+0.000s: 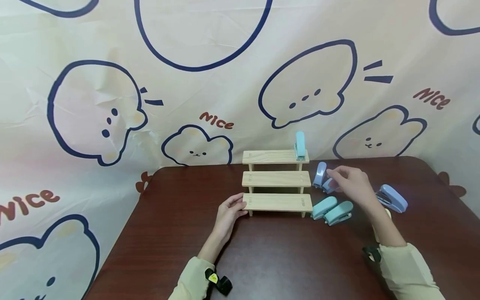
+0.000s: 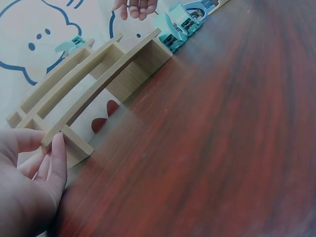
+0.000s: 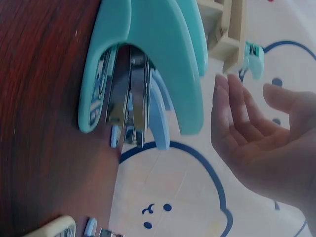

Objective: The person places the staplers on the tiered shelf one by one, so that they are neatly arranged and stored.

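Note:
A three-tier wooden rack [image 1: 277, 202] stands at the back of the table. My left hand [image 1: 229, 213] pinches the left end of its lowest board between thumb and fingers, as the left wrist view also shows. On the right end of the top board a teal stapler [image 1: 300, 146] stands. My right hand [image 1: 352, 185] hovers over two blue staplers, one [image 1: 320, 174] beside the rack and another [image 1: 329, 185] partly behind the fingers. In the right wrist view its thumb is apart from the loosely bent fingers [image 3: 237, 101], with nothing held.
Two teal staplers [image 1: 324, 207] lie side by side at the rack's front right. Farther right is another blue stapler [image 1: 391, 198]. A cream stapler [image 3: 57, 228] is largely hidden by my right forearm in the head view. A printed cloth [image 1: 210, 96] hangs behind the table.

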`<state>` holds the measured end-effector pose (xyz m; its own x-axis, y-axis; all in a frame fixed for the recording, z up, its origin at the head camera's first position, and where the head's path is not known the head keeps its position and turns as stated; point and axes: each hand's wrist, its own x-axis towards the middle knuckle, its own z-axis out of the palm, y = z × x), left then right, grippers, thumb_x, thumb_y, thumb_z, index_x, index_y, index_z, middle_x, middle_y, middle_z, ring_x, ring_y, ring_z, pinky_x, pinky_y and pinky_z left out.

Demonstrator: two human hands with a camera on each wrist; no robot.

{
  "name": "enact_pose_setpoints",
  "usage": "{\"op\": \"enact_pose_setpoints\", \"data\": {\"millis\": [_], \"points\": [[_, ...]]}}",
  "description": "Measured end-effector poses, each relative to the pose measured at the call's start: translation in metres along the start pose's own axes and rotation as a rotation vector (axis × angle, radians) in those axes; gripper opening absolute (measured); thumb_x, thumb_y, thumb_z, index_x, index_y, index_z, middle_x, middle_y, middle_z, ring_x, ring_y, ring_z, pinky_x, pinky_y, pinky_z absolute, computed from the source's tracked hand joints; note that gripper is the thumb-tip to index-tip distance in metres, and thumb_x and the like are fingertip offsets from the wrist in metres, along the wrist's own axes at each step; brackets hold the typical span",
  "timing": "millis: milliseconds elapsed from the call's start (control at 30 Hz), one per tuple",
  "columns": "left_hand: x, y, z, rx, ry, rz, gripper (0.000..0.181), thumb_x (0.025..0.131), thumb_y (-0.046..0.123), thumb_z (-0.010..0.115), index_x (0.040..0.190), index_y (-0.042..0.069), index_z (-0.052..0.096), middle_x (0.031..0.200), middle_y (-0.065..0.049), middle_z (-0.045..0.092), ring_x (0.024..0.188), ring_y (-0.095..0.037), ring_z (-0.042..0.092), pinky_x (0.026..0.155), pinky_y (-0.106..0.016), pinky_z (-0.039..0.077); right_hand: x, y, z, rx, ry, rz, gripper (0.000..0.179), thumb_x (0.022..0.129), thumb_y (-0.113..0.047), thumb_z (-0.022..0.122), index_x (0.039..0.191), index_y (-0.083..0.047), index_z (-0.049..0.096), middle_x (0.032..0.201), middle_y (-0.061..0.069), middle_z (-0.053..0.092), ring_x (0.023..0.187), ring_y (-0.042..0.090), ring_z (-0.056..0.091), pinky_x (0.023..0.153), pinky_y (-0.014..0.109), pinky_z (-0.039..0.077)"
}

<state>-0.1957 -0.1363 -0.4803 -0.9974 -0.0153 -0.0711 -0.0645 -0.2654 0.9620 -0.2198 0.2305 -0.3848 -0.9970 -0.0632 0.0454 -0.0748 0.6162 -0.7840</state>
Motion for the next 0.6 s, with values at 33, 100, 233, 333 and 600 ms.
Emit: {"op": "enact_pose_setpoints", "data": {"millis": [33,100,233,333,600], "points": [[0.000,0.000,0.000,0.002,-0.002,0.002,0.045,0.096,-0.003,0.064,0.138,-0.015,0.055,0.118,-0.018,0.066,0.089,-0.013,0.067,0.076,-0.025,0.058,0.000,0.001,-0.002,0.009,-0.019,0.005,0.056,0.108,-0.046,0.052,0.122,0.006,0.067,0.096,0.015,0.075,0.092,0.036,0.074,0.082,0.046,0.062],[0.000,0.000,0.000,0.000,-0.003,-0.002,0.044,0.096,-0.003,0.064,0.138,-0.014,0.055,0.118,-0.018,0.066,0.089,-0.013,0.067,0.076,-0.025,0.058,0.000,0.005,-0.007,0.021,-0.053,0.012,0.057,0.108,-0.047,0.052,0.125,0.006,0.065,0.098,0.016,0.075,0.093,0.035,0.074,0.081,0.041,0.062],[0.000,0.001,-0.001,0.002,-0.006,-0.008,0.044,0.097,-0.003,0.063,0.138,-0.014,0.055,0.121,-0.018,0.067,0.090,-0.013,0.067,0.076,-0.025,0.058,0.000,0.011,-0.014,0.038,-0.095,0.010,0.057,0.108,-0.045,0.052,0.127,0.007,0.063,0.100,0.017,0.075,0.092,0.031,0.074,0.077,0.031,0.062],[0.001,0.001,-0.001,0.003,-0.004,-0.014,0.044,0.097,-0.003,0.064,0.139,-0.012,0.055,0.122,-0.018,0.066,0.091,-0.013,0.068,0.077,-0.025,0.058,0.001,0.017,-0.018,0.064,-0.119,0.003,0.057,0.108,-0.043,0.053,0.128,0.009,0.062,0.100,0.017,0.075,0.090,0.030,0.074,0.075,0.029,0.062],[0.000,0.001,-0.001,0.015,-0.006,-0.018,0.045,0.097,-0.001,0.064,0.139,-0.012,0.054,0.122,-0.018,0.065,0.092,-0.013,0.067,0.077,-0.025,0.058,0.000,0.030,-0.029,0.014,-0.290,-0.001,0.055,0.108,-0.037,0.056,0.135,0.011,0.055,0.104,0.016,0.074,0.091,0.028,0.073,0.077,0.036,0.063]]}}
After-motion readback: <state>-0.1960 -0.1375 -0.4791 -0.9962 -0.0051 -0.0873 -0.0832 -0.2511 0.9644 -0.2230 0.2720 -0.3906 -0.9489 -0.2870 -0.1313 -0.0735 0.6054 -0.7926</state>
